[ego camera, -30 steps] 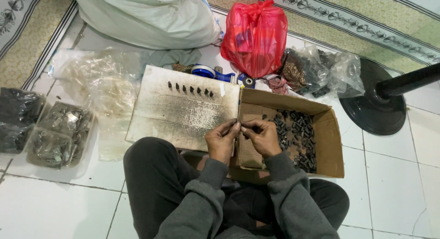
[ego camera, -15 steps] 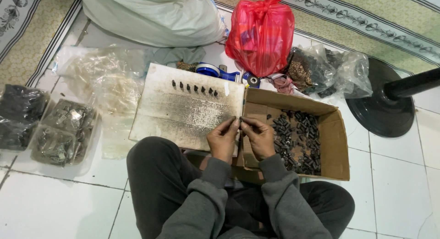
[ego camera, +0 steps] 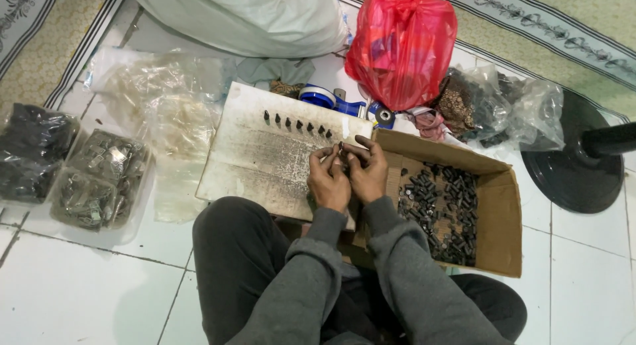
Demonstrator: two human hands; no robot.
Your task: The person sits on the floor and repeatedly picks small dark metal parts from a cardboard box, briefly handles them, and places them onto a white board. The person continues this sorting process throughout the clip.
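Pinching small dark piece (ego camera: 340,148) between both grips, left hand (ego camera: 329,179) and right hand (ego camera: 366,171); eight stand in board (ego camera: 265,153), many left in box (ego camera: 493,206).

White tiled floor (ego camera: 79,292), patterned rug (ego camera: 40,60)

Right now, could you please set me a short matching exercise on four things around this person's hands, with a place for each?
Things:
1. red plastic bag
2. cardboard box
3. white board
4. black round stand base

Places:
A. far right on the floor tiles
B. just left of the hands, with a row of small dark pieces stuck in it
C. behind the hands, at the top of the view
D. right of the hands, holding many small dark parts

Pairs: 1-C, 2-D, 3-B, 4-A
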